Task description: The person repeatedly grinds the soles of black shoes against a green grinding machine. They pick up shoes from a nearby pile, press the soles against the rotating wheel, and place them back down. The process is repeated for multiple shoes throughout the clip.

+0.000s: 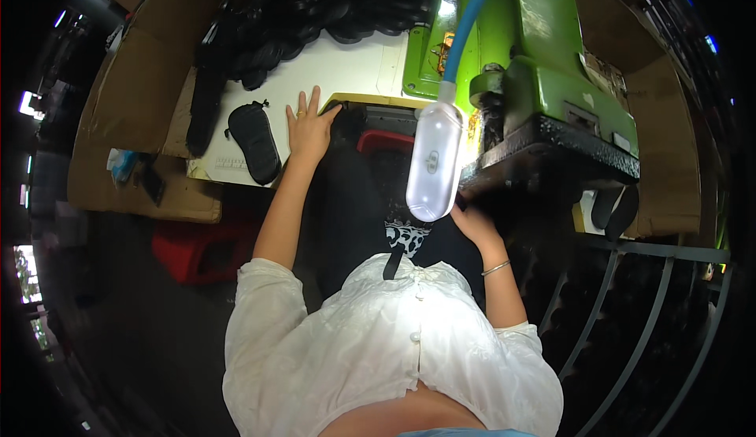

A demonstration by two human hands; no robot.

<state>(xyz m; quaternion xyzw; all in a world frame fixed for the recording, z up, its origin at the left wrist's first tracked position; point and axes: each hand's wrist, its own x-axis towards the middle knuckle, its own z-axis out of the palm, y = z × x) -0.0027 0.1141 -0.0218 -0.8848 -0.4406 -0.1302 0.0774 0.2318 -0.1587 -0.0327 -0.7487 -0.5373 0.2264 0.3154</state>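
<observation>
My left hand (309, 126) lies flat with fingers spread on the white worktable (346, 67), its fingertips at the edge of a dark piece under the machine. A black shoe sole (253, 142) lies just left of that hand. My right hand (472, 220) reaches under the black base of the green machine (551, 51); its fingers are hidden behind a hanging white lamp (433, 161), so what it touches cannot be seen.
A heap of black soles (315, 8) fills the back of the table. Cardboard sheets (134, 106) stand at the left. A red stool (197, 248) sits below the table. Metal railing (630, 311) curves at the right. A blue hose (472, 12) feeds the lamp.
</observation>
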